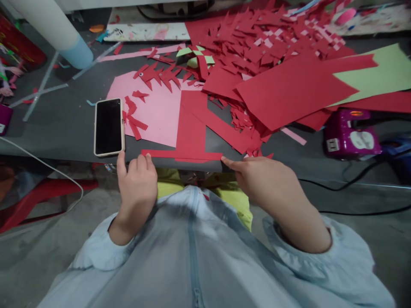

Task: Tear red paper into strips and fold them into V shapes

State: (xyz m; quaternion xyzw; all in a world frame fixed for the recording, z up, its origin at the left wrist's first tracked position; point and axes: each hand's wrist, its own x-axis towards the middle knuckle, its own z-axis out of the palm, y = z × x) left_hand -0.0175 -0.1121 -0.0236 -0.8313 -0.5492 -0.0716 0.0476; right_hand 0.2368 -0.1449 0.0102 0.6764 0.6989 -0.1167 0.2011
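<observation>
The left hand (138, 182), half-open, and right hand (269, 177), index extended, touch the red strip (160, 153) at its 9 and 3 o'clock ends, the phone (109, 127) at 10 o'clock.

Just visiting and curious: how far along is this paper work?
Looks done: the heap of cut red pieces. In hand: a narrow red strip across a wider red piece, left hand and right hand at the strip's ends. Probably left: the large red sheet, notched but mostly whole. I can't tell how much more.
</observation>
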